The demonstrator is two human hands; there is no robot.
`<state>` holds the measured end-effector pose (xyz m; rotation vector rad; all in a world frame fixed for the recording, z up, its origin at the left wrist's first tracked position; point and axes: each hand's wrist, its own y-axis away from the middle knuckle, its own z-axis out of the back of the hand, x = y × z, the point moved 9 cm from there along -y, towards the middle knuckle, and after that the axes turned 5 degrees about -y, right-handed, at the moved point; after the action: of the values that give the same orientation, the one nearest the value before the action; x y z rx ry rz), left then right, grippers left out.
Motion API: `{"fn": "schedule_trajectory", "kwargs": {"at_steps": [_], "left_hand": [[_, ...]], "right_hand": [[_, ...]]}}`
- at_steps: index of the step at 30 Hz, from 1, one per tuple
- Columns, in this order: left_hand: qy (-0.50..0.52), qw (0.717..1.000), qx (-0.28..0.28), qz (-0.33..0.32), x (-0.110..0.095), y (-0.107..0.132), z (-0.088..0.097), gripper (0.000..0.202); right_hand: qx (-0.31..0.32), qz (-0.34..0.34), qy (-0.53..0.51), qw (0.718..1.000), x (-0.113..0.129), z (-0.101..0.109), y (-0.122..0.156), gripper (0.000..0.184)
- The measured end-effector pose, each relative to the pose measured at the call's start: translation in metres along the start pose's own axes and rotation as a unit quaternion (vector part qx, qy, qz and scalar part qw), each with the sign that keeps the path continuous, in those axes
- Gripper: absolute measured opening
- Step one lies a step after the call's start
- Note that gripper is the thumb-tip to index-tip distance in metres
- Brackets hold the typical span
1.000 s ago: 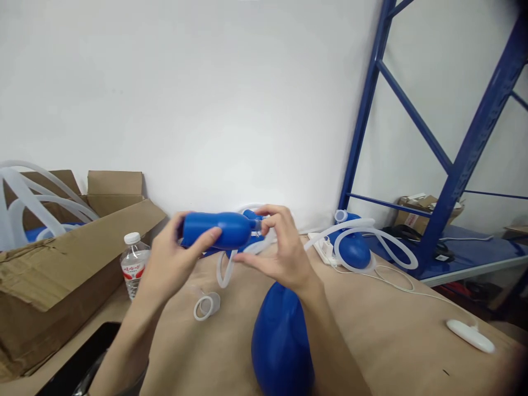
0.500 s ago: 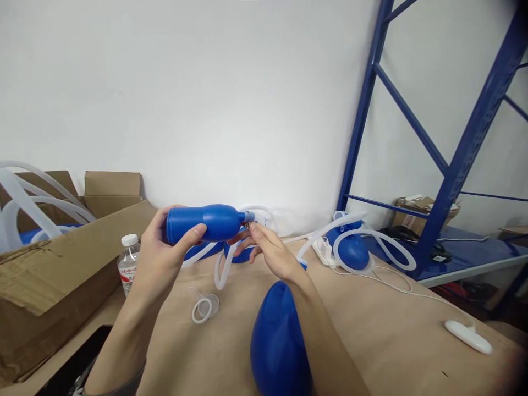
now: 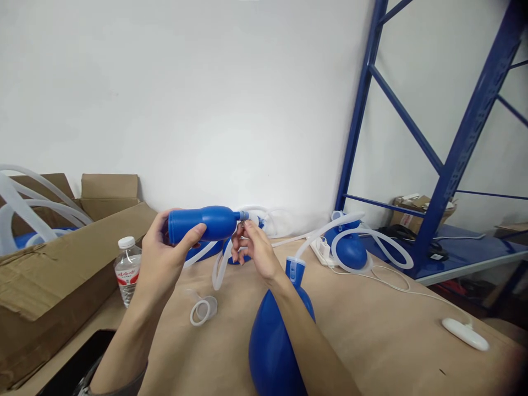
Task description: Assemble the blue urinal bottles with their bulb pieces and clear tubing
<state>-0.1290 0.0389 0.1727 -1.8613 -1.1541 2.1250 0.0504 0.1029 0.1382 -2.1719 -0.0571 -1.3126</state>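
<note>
Clock centred on the right hand [image 3: 256, 250]: 12 is wide open, just air in front of the white wall [image 3: 247, 99]. 6 is a no-go, fat blue bulb [image 3: 268, 344] under the forearm. Past it at 4 there's bare tabletop [image 3: 371, 335] up to the white oval gadget [image 3: 465, 334]. Translucent hose [image 3: 319, 236] and power strip [image 3: 320, 252] clutter 3; water bottle [image 3: 127, 272] and cardboard box [image 3: 78, 269] block 9.

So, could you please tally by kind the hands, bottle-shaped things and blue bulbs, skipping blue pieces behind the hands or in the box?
Hands: 2 (left hand, right hand)
Bottle-shaped things: 2 (held blue bottle, water bottle)
Blue bulbs: 2 (near bulb, far bulb)
Total: 6
</note>
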Motion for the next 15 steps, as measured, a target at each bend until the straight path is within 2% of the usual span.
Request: {"fn": "schedule_trajectory", "kwargs": {"at_steps": [5,8,12,15], "left_hand": [[0.026,1.0,0.016,0.006,-0.001,0.002,-0.006,0.051],[-0.001,1.0,0.014,0.006,-0.001,0.003,-0.007,0.057],[-0.041,0.999,-0.001,-0.006,-0.005,0.005,-0.003,0.057],[-0.063,0.998,-0.021,-0.006,-0.011,0.007,0.002,0.053]], "right_hand": [[-0.012,0.019,-0.103,0.994,0.007,-0.005,0.003,0.042],[-0.039,0.035,-0.153,0.987,0.01,-0.003,0.003,0.04],[-0.072,0.061,-0.168,0.981,0.014,0.002,0.004,0.039],[-0.071,0.07,-0.134,0.986,0.017,0.003,0.005,0.038]]}}
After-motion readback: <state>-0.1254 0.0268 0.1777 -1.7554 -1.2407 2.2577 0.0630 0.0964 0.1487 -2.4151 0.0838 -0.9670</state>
